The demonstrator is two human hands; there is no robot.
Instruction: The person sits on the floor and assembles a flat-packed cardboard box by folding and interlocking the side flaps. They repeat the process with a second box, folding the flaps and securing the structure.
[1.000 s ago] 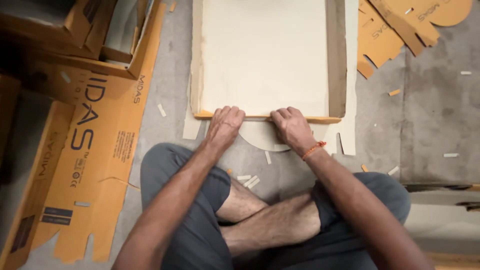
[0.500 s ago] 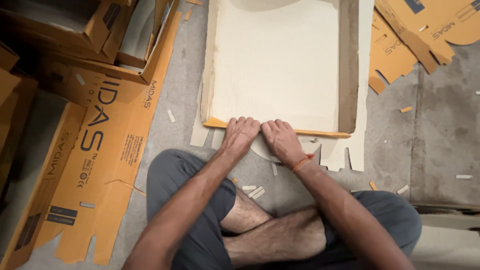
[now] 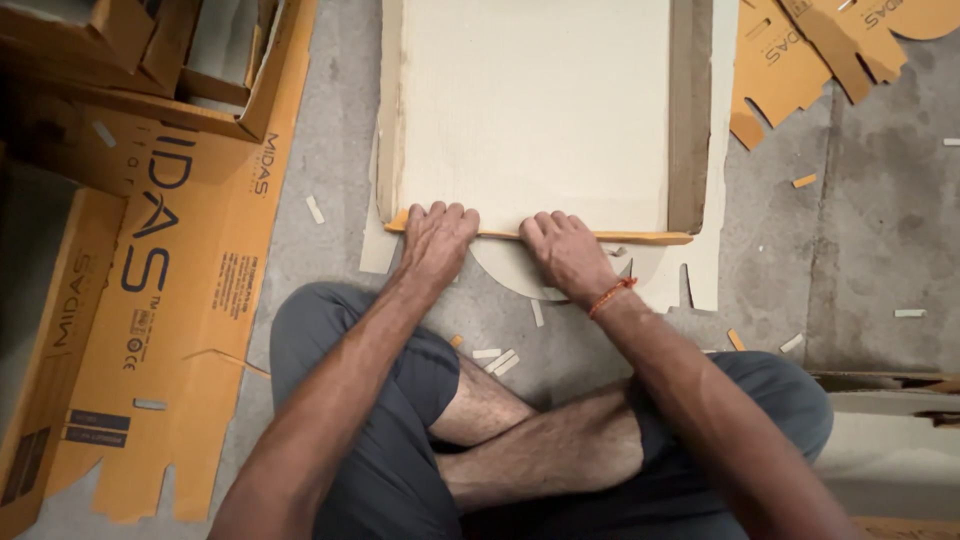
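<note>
Your hands rest on a pale, off-white cardboard sheet (image 3: 535, 110) that lies flat on the grey concrete floor in front of your crossed legs. Its near edge is folded up into a narrow orange-faced flap (image 3: 560, 236) running left to right, and a brown strip stands folded along its right side. A rounded tab of the same pale board pokes out towards you from under the near fold, between your wrists.
</note>
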